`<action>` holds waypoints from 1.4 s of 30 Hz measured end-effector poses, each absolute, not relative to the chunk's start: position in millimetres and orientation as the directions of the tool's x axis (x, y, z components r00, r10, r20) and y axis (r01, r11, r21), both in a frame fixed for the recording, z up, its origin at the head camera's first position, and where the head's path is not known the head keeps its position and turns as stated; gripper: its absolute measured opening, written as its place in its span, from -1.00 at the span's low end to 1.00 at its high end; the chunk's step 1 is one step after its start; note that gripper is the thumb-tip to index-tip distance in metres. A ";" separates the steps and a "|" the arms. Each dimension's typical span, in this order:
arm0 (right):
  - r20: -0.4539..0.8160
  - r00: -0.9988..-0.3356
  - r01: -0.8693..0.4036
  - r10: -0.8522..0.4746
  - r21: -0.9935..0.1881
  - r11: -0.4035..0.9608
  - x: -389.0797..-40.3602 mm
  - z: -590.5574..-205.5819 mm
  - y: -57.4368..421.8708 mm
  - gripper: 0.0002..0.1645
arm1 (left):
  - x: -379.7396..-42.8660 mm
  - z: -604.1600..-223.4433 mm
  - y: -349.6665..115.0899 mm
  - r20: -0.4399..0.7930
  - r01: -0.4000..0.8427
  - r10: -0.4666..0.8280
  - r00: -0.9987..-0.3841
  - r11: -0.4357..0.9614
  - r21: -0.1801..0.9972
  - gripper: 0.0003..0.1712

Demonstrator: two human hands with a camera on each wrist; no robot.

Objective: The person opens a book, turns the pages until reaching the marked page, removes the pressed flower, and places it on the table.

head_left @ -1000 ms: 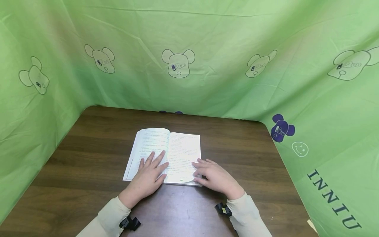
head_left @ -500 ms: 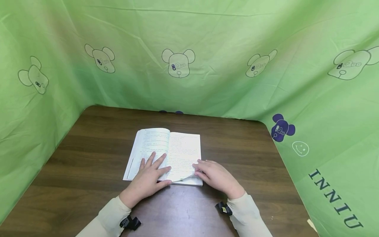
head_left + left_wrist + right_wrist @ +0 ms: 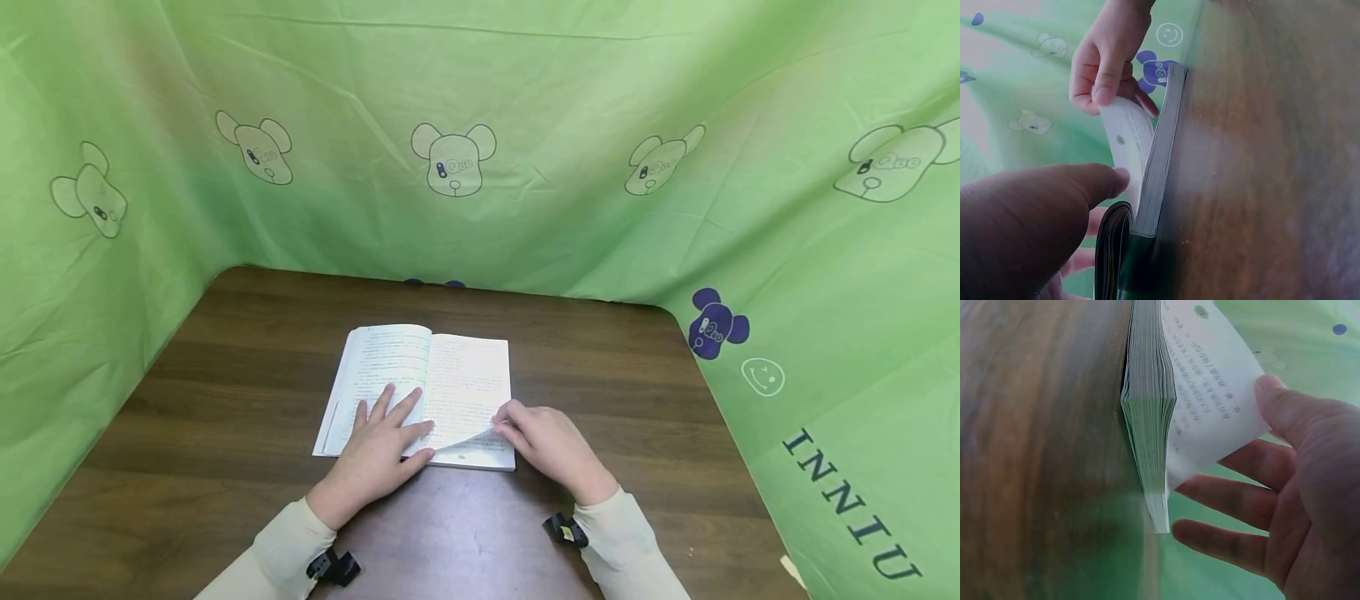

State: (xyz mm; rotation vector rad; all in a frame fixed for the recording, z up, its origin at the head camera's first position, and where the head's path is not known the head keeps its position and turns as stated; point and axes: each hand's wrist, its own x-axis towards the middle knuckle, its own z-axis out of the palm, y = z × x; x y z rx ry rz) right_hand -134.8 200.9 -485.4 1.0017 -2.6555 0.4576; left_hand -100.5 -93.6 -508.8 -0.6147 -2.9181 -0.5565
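Observation:
An open book (image 3: 468, 367) with printed pages lies on the brown wooden table. My left hand (image 3: 378, 454) rests with spread, straight fingers on the left-hand page, its thumb reaching across the lower end of the spine. At the lower right corner, my right hand (image 3: 551, 446) pinches a single page (image 3: 1216, 394) between thumb and index finger. That page is lifted and curls up from the stack, baring the printed page beneath. In the right wrist view the other fingers (image 3: 1229, 500) extend beside the thick page block (image 3: 1147, 425). The left wrist view shows the raised page (image 3: 1124, 128) bending.
The wooden table (image 3: 262, 358) reaches back to a green cloth (image 3: 540, 225) printed with bear heads, which hangs behind and along both sides. A black wrist camera (image 3: 333, 567) sits at the left sleeve, another black camera (image 3: 566, 531) at the right.
My right fingers have closed on the page corner and raised it, so more of the sheet below shows. My left thumb has spread outward over the bottom of the spine.

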 end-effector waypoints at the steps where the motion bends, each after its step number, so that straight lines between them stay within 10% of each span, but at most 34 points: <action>1: 0.361 -0.726 -0.671 -0.585 -0.188 0.717 -134.8 -484.7 201.1 -0.82 | -100.6 -508.8 -93.2 0.186 0.410 0.368 -0.911 0.851 0.328 -0.54; 7: 0.417 -0.720 -0.662 -0.555 -0.176 0.728 -137.2 -480.5 202.6 -0.38 | -101.0 -507.4 -92.9 0.217 0.406 0.349 -0.911 0.850 0.336 -0.53; 17: 0.343 -0.749 -0.652 -0.566 -0.231 0.723 -140.2 -482.8 205.3 -0.13 | -105.2 -508.3 -96.9 0.334 0.420 0.310 -0.890 0.842 0.338 0.19; 42: 0.097 -0.790 -0.610 -0.606 -0.226 0.760 -134.8 -487.2 203.4 -0.04 | -103.2 -502.3 -101.6 0.410 0.368 0.272 -0.871 0.913 0.177 0.13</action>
